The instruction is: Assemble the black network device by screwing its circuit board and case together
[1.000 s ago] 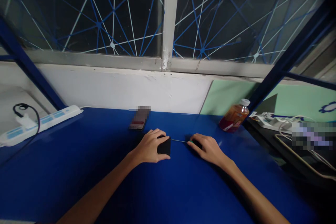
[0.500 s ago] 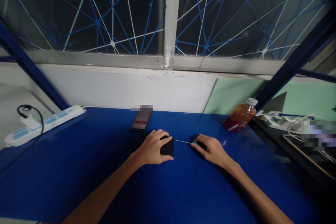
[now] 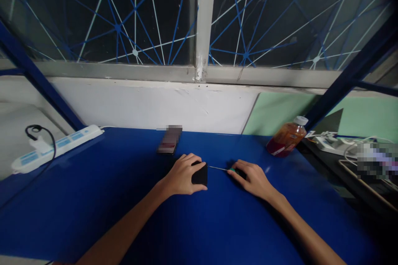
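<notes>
My left hand grips a small black box-shaped object that rests on the blue table. My right hand holds a thin screwdriver by its green handle. The metal shaft points left and its tip touches the right side of the black object. Both forearms lie low over the table.
A dark flat device lies just beyond my left hand. An orange drink bottle lies tilted at the table's right rear. A white power strip with a black cable sits at the left. Cables and another power strip crowd the right side.
The view has shifted slightly, so everything sits a little further right in frame. Both hands keep the same hold on the black object and the screwdriver.
</notes>
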Action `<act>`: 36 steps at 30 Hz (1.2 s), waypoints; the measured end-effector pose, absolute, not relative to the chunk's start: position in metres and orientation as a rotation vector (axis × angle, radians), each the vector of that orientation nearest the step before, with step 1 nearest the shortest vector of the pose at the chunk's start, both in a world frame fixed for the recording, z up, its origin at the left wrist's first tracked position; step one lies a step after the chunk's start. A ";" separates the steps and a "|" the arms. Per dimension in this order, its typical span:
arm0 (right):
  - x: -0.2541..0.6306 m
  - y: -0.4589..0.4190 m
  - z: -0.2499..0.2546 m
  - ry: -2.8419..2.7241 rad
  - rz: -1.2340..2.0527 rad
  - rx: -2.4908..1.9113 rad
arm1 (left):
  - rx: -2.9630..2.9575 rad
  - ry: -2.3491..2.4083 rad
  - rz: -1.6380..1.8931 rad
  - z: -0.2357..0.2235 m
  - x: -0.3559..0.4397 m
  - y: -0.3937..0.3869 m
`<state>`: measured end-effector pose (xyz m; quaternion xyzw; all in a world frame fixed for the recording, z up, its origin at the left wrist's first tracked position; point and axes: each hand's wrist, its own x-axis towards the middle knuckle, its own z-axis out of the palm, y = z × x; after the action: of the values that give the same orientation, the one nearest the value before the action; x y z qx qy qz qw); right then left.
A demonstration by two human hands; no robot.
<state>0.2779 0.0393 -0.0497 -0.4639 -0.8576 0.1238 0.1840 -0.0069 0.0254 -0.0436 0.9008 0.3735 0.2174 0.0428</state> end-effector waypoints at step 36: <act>0.272 0.032 -0.061 -2.329 0.283 -1.311 | 2.667 1.188 0.693 -0.041 -0.007 0.019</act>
<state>0.2723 0.0324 -0.0607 -0.4754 -0.8442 0.1028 0.2251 -0.0069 0.0185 -0.0411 0.8866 0.3948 0.2305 0.0704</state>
